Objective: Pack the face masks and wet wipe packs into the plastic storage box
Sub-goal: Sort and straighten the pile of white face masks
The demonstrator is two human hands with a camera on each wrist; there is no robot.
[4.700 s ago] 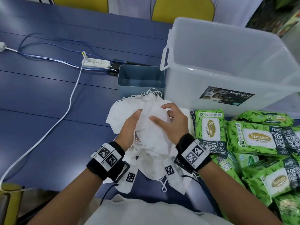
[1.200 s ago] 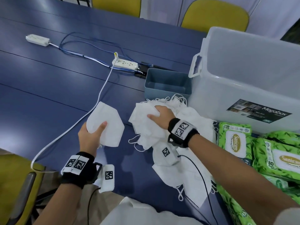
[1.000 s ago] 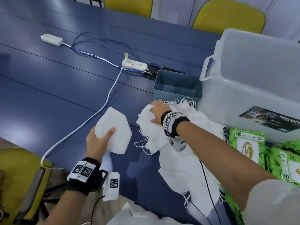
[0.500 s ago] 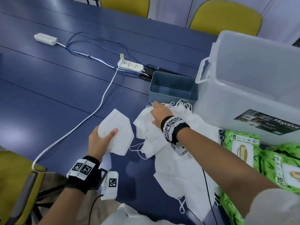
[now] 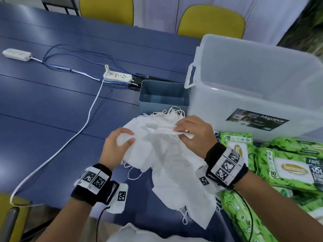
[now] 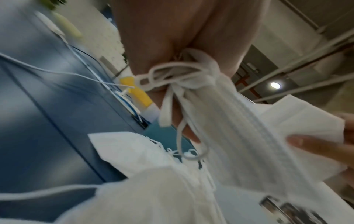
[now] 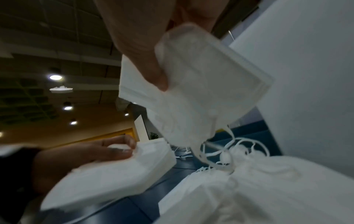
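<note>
White face masks [image 5: 167,154] lie heaped on the desk [image 5: 52,105] beside the empty storage box [image 5: 253,88]; left hand [image 5: 116,147] and right hand [image 5: 195,135] each pinch a small stack, seemingly squaring them for packing

It looks like an office or meeting room. A long blue bench [image 5: 52,105] carries power strips [image 5: 117,76] and trailing cables [image 5: 83,124] beyond the left hand [image 5: 115,147], yellow chairs [image 5: 209,20] stand at its far edge, and the wrist views show a gridded ceiling with round recessed lights [image 7: 55,77].
</note>
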